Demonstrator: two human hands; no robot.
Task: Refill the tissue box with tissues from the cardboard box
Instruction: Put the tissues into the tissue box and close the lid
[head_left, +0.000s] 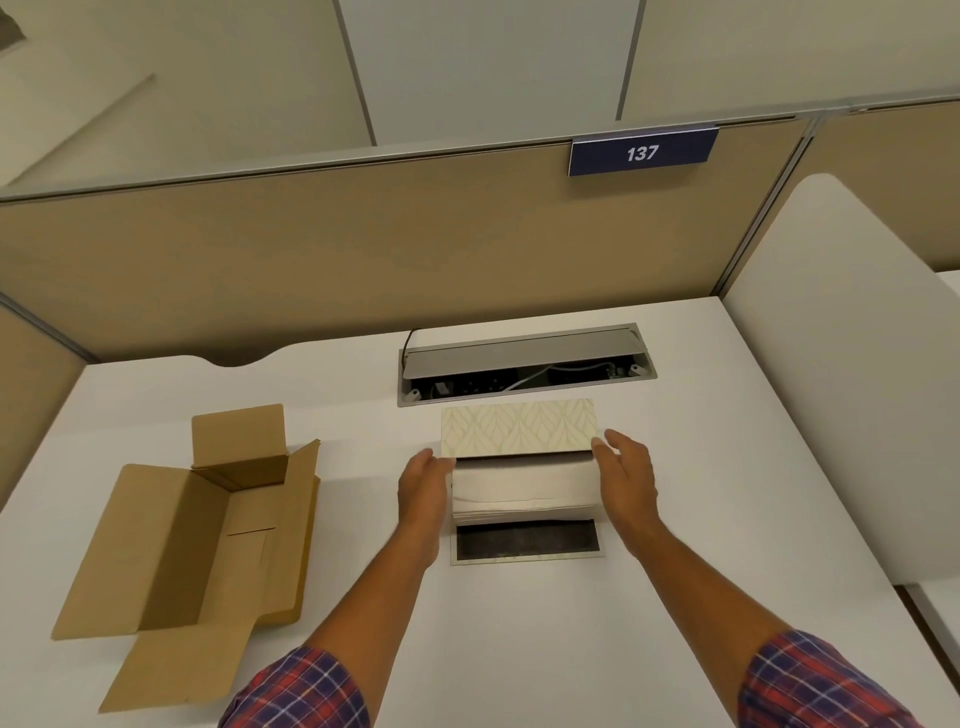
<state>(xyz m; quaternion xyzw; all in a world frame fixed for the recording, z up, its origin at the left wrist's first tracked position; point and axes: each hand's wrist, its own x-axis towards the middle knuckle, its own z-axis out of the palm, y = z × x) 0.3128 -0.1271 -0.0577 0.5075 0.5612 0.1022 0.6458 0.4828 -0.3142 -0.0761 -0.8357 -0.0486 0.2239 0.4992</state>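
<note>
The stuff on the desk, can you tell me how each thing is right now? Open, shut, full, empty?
cardboard box: flaps open, lying on its side, looks empty.
tissue box: open, patterned lid tipped back.
tissue stack: held between both hands over the tissue box.
left hand: pressed flat on the stack's left end.
right hand: pressed on its right end.
cable hatch: lid raised, wires showing.

White desk (571, 649); tan partition (311, 249); sign "137" (643, 152).
</note>
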